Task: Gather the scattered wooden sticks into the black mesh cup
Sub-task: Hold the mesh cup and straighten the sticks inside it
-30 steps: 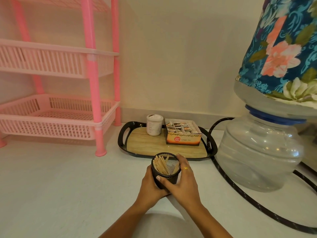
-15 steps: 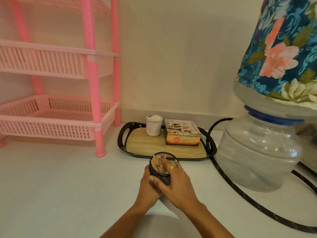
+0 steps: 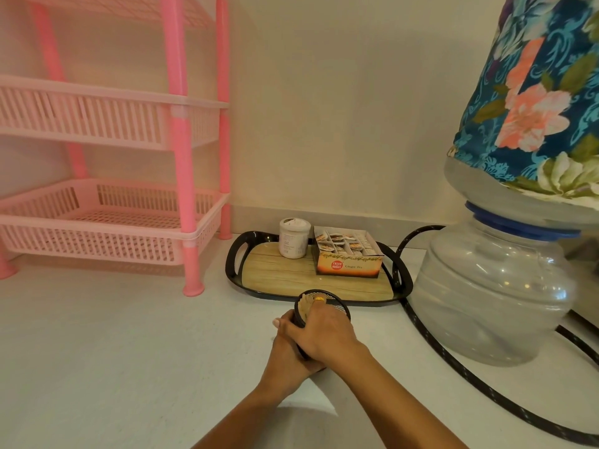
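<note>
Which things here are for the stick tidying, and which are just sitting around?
For the job: round black mesh cup, thin wooden sticks inside it, left hand, right hand.
Just sitting: black wood-look tray, white jar, orange tea box, pink plastic rack, clear water jug.

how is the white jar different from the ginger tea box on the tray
The white jar is round and plain white, while the ginger tea box is rectangular with an orange printed front. The jar's top is covered, but the box lies open, with sachets showing in its compartments. The jar stands to the left of the box. Both sit upright at the back of the tray.
</note>
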Demonstrator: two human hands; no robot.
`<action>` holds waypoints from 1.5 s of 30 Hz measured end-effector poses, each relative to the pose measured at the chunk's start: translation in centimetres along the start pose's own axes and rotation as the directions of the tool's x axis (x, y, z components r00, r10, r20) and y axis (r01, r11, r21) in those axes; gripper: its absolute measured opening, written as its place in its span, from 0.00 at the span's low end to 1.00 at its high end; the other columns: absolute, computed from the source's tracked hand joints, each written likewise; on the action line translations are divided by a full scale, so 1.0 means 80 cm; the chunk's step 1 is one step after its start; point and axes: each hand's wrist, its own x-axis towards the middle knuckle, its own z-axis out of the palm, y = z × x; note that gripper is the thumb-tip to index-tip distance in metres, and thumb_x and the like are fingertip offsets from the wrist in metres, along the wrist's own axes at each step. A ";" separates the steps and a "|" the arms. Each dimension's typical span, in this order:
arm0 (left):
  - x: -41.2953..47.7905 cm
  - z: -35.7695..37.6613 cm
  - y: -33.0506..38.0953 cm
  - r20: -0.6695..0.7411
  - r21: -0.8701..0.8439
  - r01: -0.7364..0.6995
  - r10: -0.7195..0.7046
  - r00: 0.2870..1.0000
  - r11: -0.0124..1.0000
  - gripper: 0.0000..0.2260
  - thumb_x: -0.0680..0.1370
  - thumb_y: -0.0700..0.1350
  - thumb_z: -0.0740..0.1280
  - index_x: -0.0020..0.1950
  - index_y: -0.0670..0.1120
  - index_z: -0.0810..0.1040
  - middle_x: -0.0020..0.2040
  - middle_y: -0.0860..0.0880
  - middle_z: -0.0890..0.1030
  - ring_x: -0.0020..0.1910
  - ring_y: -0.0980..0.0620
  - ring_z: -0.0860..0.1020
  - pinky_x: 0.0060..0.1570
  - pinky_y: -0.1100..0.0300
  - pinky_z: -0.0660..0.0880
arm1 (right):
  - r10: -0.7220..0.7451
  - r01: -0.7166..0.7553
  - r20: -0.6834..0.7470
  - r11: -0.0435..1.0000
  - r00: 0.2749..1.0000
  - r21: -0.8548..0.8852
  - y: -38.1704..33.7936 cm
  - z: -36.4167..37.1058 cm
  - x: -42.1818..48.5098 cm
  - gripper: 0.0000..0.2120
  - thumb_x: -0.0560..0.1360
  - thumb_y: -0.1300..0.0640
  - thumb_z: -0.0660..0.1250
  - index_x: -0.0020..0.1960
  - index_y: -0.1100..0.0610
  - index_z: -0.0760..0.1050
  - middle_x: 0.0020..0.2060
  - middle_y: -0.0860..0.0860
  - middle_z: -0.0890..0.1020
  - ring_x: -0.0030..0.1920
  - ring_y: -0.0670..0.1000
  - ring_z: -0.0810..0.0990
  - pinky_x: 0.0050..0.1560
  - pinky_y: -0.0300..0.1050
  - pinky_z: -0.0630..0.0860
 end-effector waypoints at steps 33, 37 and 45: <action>-0.032 -0.015 0.028 -0.222 -0.090 -0.167 0.144 0.964 0.982 0.39 0.64 0.42 0.78 0.68 0.54 0.60 0.59 0.59 0.71 0.60 0.64 0.72 0.56 0.75 0.68 | -0.096 0.072 0.343 0.994 0.934 0.081 0.017 -0.024 0.011 0.26 0.66 0.40 0.71 0.56 0.56 0.73 0.47 0.51 0.77 0.47 0.50 0.75 0.40 0.39 0.73; -0.027 -0.014 0.018 -0.208 -0.053 -0.189 0.175 0.962 0.980 0.41 0.61 0.43 0.79 0.66 0.57 0.58 0.55 0.63 0.69 0.57 0.59 0.71 0.44 0.82 0.69 | -0.186 0.118 0.320 0.968 0.929 0.220 0.031 -0.025 0.011 0.25 0.63 0.41 0.74 0.53 0.55 0.74 0.47 0.50 0.79 0.48 0.51 0.77 0.42 0.41 0.77; -0.028 -0.017 0.015 -0.206 -0.045 -0.223 0.209 0.956 0.974 0.41 0.62 0.44 0.79 0.64 0.60 0.56 0.59 0.62 0.66 0.58 0.60 0.69 0.46 0.84 0.66 | -0.334 0.206 0.232 0.872 0.914 0.445 0.044 -0.035 0.011 0.11 0.71 0.44 0.69 0.35 0.47 0.72 0.35 0.43 0.76 0.38 0.42 0.75 0.36 0.34 0.71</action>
